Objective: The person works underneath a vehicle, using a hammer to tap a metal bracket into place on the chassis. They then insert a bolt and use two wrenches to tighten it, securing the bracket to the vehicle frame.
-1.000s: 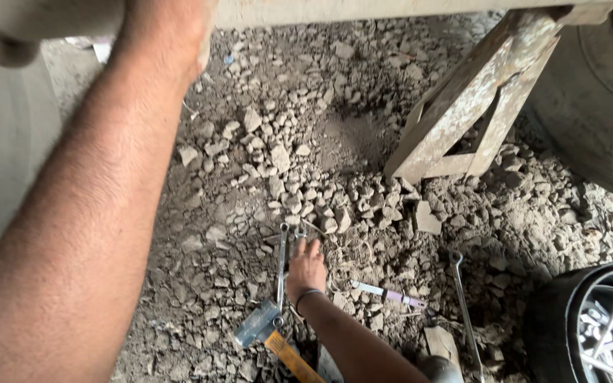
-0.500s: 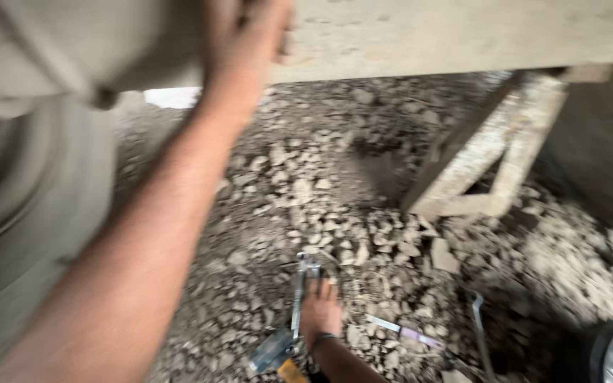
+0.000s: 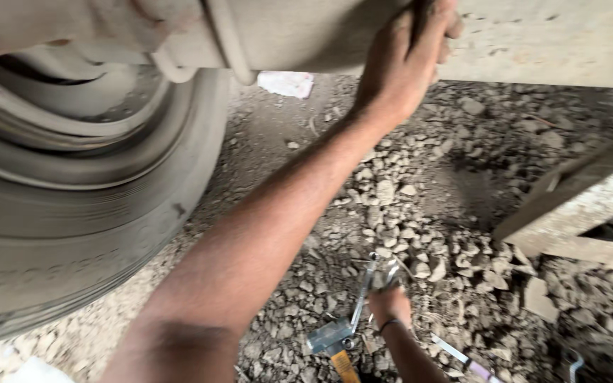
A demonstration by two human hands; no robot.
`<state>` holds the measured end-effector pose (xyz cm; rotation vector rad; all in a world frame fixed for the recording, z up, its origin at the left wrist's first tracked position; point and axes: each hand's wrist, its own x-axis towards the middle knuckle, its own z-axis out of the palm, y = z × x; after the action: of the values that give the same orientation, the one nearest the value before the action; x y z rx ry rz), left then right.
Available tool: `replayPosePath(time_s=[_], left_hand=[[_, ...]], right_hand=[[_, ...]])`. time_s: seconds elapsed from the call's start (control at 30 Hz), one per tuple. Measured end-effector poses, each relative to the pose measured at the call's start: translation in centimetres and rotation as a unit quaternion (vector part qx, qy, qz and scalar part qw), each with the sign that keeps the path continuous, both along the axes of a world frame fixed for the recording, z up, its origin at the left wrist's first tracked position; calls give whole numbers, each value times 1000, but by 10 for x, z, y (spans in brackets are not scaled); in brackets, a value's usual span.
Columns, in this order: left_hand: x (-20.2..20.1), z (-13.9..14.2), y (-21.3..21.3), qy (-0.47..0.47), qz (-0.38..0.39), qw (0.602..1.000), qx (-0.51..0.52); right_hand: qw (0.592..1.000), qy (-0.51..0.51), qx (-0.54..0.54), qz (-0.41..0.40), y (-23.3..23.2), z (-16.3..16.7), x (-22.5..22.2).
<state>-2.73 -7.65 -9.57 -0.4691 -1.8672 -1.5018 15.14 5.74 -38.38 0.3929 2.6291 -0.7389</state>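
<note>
My left hand (image 3: 404, 60) is raised, its fingers curled over the edge of a dusty metal axle beam (image 3: 548, 42) overhead. Far below, my right hand (image 3: 390, 306), with a dark band at the wrist, rests on the gravel against the heads of two steel wrenches (image 3: 365, 294). Blur hides whether its fingers close around them. A hammer with a metal head (image 3: 326, 335) and an orange handle lies just left of that hand.
A large dusty wheel and tyre (image 3: 72, 213) fills the left side. A wooden stand (image 3: 583, 213) leans at the right. A thin tool with a purple grip (image 3: 462, 354) and another wrench (image 3: 569, 362) lie on the loose stones. A white scrap (image 3: 285, 84) lies beyond.
The view has swung left and up, bringing the wheel and beam close. My left hand has settled on the beam edge. My right hand stays by the wrenches.
</note>
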Motion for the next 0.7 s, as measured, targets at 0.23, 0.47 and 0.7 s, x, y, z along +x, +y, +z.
replayPosePath(time_s=[0.23,0.47,0.7], left_hand=[[-3,-21,-13,-42,103,985,-128],[22,-20,6,-291,20,887,-357],[11,-31,-1,-341,-140,898,-241]], right_hand=[[826,202,-514,-115,-23,42,-48],[729,287,-621,15,-38,169,-63],[675,243,-696,8,-21,186,-59]])
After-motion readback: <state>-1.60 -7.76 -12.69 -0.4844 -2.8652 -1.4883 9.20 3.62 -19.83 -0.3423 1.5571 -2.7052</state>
